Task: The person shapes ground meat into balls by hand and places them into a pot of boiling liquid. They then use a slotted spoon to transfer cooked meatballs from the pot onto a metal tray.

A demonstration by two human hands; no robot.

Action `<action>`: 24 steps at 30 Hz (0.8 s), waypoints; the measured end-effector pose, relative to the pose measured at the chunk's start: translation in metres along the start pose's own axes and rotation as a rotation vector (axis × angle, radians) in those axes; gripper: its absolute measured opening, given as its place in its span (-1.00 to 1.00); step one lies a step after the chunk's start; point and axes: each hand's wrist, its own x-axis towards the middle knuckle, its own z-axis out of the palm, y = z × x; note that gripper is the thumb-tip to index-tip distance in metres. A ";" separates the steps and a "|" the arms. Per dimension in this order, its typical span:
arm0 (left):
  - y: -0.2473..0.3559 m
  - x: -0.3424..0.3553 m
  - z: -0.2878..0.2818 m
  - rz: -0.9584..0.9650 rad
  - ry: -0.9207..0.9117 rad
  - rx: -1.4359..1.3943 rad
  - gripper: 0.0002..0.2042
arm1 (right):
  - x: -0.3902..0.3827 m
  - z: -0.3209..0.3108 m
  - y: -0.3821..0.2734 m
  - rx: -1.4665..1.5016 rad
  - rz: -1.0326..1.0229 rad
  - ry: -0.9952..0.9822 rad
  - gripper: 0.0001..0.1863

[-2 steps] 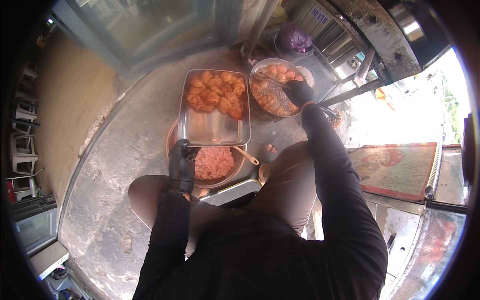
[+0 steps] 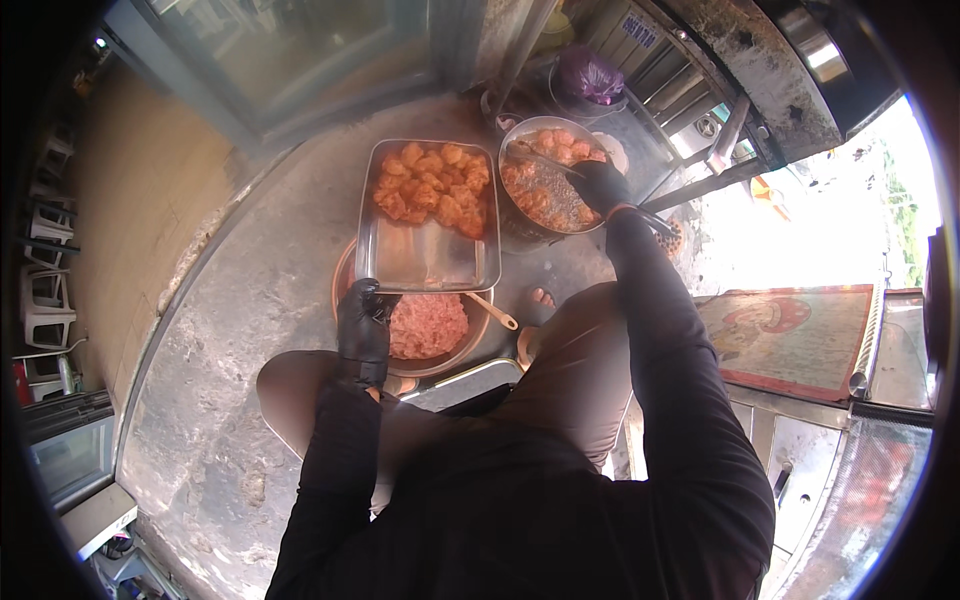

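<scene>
My left hand (image 2: 362, 325), in a black glove, is closed on the near-left corner of a rectangular metal tray (image 2: 375, 262). Browned fried pieces (image 2: 432, 185) fill the tray's far half. Under its near edge stands a wide basin (image 2: 478, 345) of pink raw minced mixture (image 2: 428, 327), with a pale handle (image 2: 495, 312) sticking out. Over a round pan (image 2: 505, 200) at the right of the tray, my gloved right hand (image 2: 600, 187) grips long metal tongs (image 2: 545, 158), their tip at the bubbling oil. Pink pieces (image 2: 570, 145) lie at the pan's far side, browner ones nearer.
A purple plastic bag (image 2: 592, 76) sits in a container beyond the pan. A glass-paned door frame (image 2: 330, 70) stands at the far left. White plastic stools (image 2: 47, 300) line the left edge. A board (image 2: 790, 340) lies on the cart at my right.
My right hand has shifted very slightly toward the near right with the tongs. My left hand and the tray stay where they were.
</scene>
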 end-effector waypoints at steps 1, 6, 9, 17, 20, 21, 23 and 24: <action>0.000 -0.001 0.000 0.007 -0.008 0.033 -0.84 | -0.001 -0.001 0.006 0.046 0.014 -0.029 -0.63; -0.005 -0.008 0.001 0.041 0.012 0.080 -0.85 | -0.031 -0.008 0.033 0.209 0.134 0.034 -0.61; -0.006 -0.003 -0.001 -0.014 0.042 0.082 -0.84 | -0.046 -0.020 0.041 0.324 0.194 0.044 -0.57; -0.014 0.011 -0.010 -0.010 -0.017 0.088 -0.83 | -0.083 -0.055 -0.015 0.577 -0.119 -0.082 -0.65; -0.014 0.010 -0.008 -0.019 -0.043 0.056 -0.81 | -0.101 -0.064 -0.042 0.422 -0.239 -0.101 -0.70; -0.014 0.010 -0.007 -0.019 -0.050 0.042 -0.80 | -0.103 -0.067 -0.044 0.395 -0.364 -0.084 -0.73; -0.012 0.009 -0.005 -0.038 -0.065 -0.006 -0.79 | -0.096 -0.074 -0.031 0.476 -0.178 -0.077 -0.69; -0.010 0.007 -0.004 -0.049 -0.072 -0.029 -0.78 | -0.089 -0.078 -0.017 0.539 -0.143 -0.059 -0.67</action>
